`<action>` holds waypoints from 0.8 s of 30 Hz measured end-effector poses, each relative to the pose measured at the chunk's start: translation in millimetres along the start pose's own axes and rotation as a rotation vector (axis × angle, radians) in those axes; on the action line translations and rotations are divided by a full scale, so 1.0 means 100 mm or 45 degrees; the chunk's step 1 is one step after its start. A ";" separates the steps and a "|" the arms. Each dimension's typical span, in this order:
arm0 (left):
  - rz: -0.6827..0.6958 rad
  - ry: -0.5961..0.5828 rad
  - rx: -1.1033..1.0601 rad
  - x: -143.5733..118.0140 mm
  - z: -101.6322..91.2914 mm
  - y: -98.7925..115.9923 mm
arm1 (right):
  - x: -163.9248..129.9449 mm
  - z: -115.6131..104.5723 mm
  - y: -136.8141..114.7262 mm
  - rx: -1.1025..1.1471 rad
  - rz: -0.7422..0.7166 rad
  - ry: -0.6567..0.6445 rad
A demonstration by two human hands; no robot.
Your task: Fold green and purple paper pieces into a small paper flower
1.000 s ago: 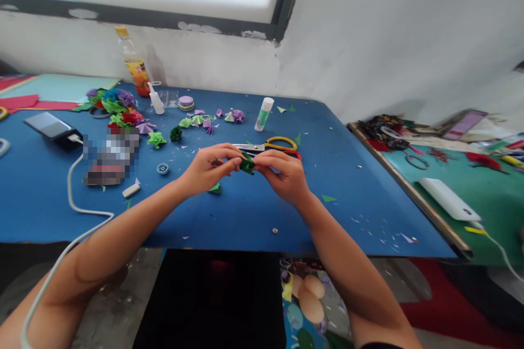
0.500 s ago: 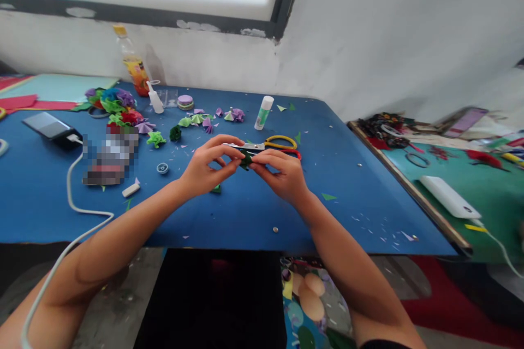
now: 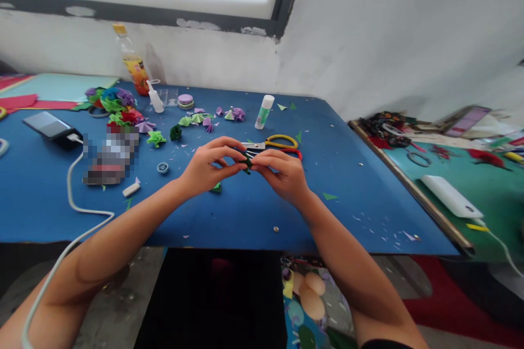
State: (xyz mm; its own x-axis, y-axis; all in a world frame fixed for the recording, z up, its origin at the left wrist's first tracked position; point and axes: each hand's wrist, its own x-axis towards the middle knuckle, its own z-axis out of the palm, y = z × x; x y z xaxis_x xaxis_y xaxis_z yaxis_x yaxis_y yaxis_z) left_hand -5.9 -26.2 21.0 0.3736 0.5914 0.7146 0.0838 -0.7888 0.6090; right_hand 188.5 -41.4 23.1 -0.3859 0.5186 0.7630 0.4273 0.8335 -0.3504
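Between my fingertips is a small dark green piece of paper (image 3: 248, 163), mostly covered by the fingers. My left hand (image 3: 213, 166) pinches it from the left and my right hand (image 3: 282, 172) from the right. Just behind the hands lie scissors (image 3: 282, 142) with one yellow and one red handle, blades pointing left. A glue stick (image 3: 265, 112) with a white cap stands beyond them. Under my left hand a green folded scrap (image 3: 216, 188) rests on the blue table (image 3: 245, 223).
Folded purple and green paper pieces (image 3: 197, 118) and a dark green paper ball (image 3: 176, 132) lie left of centre. Further left are a bundle of paper flowers (image 3: 114, 103), a juice bottle (image 3: 135, 67) and a cabled black device (image 3: 51, 126). A white power bank (image 3: 450, 196) lies on the right table.
The fingers have shifted slightly around the green paper, and less of it shows between them now. The things on the table have stayed in place.
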 end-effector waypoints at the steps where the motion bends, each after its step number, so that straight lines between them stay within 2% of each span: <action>1: 0.021 0.003 0.008 0.00 0.00 0.00 | 0.00 0.00 0.00 0.001 -0.002 0.004; 18: 0.187 0.093 0.020 -0.03 0.03 -0.04 | 0.03 -0.03 -0.02 -0.019 -0.094 0.092; 24: 0.204 0.095 0.053 -0.03 0.03 -0.04 | 0.03 -0.02 -0.02 -0.019 -0.068 0.078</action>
State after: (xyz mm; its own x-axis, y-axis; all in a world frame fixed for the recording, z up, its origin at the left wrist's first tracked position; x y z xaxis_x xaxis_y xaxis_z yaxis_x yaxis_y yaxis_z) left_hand -4.3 -25.9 15.3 0.3160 0.4670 0.8259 0.0672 -0.8793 0.4715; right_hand 187.9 -42.1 27.1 -0.3579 0.4604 0.8124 0.4196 0.8565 -0.3005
